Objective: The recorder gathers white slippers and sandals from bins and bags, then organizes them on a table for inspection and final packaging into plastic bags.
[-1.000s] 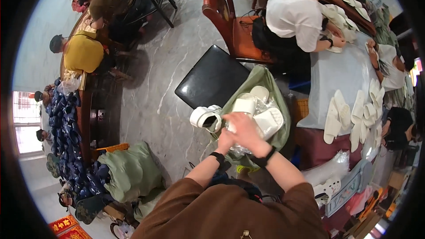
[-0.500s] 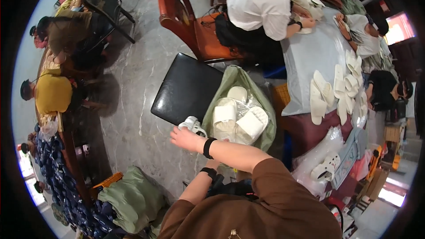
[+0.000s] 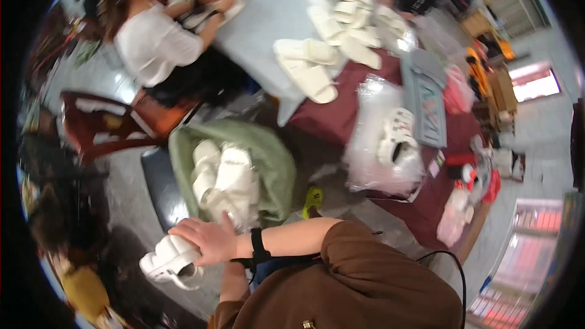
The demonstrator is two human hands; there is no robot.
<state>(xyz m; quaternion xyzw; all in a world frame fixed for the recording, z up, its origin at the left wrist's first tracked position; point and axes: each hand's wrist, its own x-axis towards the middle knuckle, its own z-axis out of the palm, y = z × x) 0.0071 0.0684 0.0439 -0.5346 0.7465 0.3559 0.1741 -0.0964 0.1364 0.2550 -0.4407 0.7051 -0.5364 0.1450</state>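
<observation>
Gripping a white clog, the fingers of the right hand curl over its upper side at the lower left of the frame, its strap hanging below, above the grey floor. The left forearm rises beneath the right wrist; the left hand is mostly hidden there, so how its fingers stand I cannot tell.

Just above the hands, left of centre, an open green sack holds white slippers, partly wrapped in clear plastic. A black padded seat lies against its left side, and a reddish-brown wooden chair stands beyond.

Across the upper middle stretches a table under a pale grey-blue sheet, with cream slippers spread toward its near right end. A maroon cover adjoins it, carrying clear plastic bags, a spotted white clog on top of them and a grey-blue panel beside them.

At the upper left, a person in a white top bends over slippers at the table. Light walls and bright windows show along the right of the frame; the left edge is blurred and dim.
</observation>
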